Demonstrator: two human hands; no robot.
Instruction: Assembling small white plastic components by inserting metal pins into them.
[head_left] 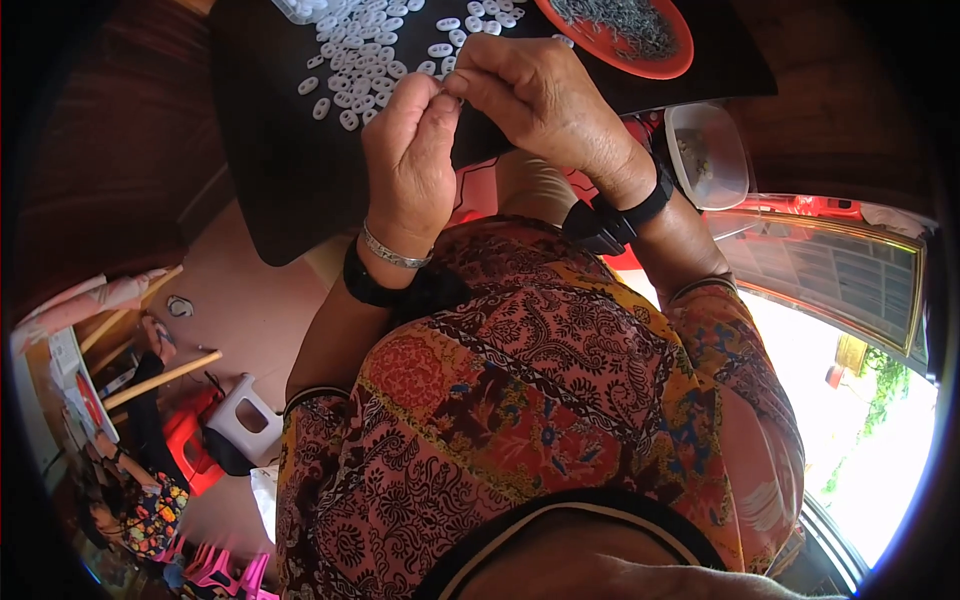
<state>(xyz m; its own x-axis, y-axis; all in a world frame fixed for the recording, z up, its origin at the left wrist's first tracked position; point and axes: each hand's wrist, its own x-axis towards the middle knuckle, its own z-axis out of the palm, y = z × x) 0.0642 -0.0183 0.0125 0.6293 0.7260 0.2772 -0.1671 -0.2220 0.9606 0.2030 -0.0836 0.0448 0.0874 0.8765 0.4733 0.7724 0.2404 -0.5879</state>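
Your left hand (pixel 413 165) and right hand (pixel 550 100) pinch together, can't tell on what; white ovals (pixel 349 120) inside the left edge of the table (pixel 270 170) look light, stiff imo, so grab rims.

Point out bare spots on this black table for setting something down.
The widest bare patch of the black table lies left of the white oval pieces, out to its left edge. A smaller one lies between the red dish and the table's right corner. It's crowded top centre, where pieces spread beyond the left hand and right hand.
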